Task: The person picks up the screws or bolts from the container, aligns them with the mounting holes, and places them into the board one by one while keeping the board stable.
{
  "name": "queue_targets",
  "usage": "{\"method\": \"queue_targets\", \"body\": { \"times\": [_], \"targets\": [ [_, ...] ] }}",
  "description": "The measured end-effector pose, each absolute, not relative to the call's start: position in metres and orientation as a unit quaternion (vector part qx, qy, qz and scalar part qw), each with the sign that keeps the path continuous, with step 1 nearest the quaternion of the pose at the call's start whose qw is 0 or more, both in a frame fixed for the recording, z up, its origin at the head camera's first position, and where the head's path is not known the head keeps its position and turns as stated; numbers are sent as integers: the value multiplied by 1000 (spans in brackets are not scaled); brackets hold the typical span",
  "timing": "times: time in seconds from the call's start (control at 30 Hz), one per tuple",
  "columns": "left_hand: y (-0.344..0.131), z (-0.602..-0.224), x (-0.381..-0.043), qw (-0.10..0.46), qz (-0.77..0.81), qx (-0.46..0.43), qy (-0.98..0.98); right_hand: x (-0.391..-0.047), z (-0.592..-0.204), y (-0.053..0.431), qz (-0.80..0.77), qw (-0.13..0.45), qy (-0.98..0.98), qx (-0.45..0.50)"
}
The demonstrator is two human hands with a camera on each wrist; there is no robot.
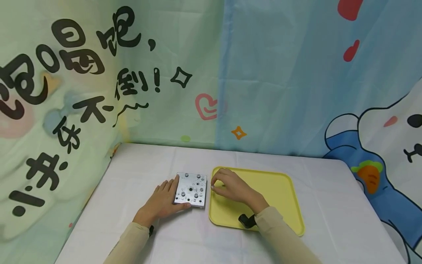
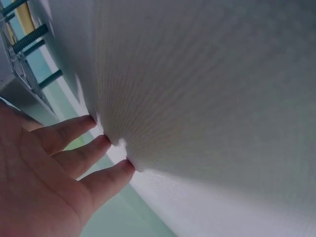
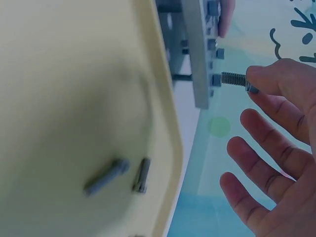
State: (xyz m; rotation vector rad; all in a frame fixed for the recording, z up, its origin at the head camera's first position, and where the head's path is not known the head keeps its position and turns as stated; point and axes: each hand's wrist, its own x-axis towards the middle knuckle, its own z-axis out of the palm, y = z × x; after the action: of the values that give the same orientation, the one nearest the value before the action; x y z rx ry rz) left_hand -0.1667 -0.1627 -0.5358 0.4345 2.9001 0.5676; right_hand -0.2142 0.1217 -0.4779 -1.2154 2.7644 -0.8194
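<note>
A square metal plate (image 1: 185, 183) with holes and several bolts in it lies left of the yellow tray (image 1: 280, 198). My left hand (image 1: 161, 201) rests at its left side, thumb along the front edge and index finger by the left edge. In the left wrist view, the other fingertips (image 2: 106, 177) press on the white cloth, and threaded bolt ends (image 2: 30, 39) stick out beneath the plate. With thumb and index finger, my right hand (image 1: 235, 187) pinches a bolt (image 3: 234, 79) by its head, just beyond the tray's left rim. Its other fingers are spread.
Two loose bolts, one larger (image 3: 106, 177) and one thinner (image 3: 141, 176), lie in the tray. A white cloth (image 1: 158, 161) covers the table. Printed curtains (image 1: 280, 91) hang behind and to the sides.
</note>
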Motion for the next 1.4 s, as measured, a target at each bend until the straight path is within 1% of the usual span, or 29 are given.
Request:
{"method": "queue_targets", "body": {
  "times": [0.67,0.83,1.13,1.4],
  "targets": [
    [-163,-533,-166,78,194,150,966,-224,-479,64,-283,53,874,-390],
    [-163,-534,-167,80,194,150,966,-225,-484,58,-278,63,879,-383],
    [-164,-534,-166,83,189,152,967,-226,-493,54,-274,65,880,-382],
    [-164,-535,-166,82,186,150,968,-226,-492,54,-266,64,883,-382]
  ]
}}
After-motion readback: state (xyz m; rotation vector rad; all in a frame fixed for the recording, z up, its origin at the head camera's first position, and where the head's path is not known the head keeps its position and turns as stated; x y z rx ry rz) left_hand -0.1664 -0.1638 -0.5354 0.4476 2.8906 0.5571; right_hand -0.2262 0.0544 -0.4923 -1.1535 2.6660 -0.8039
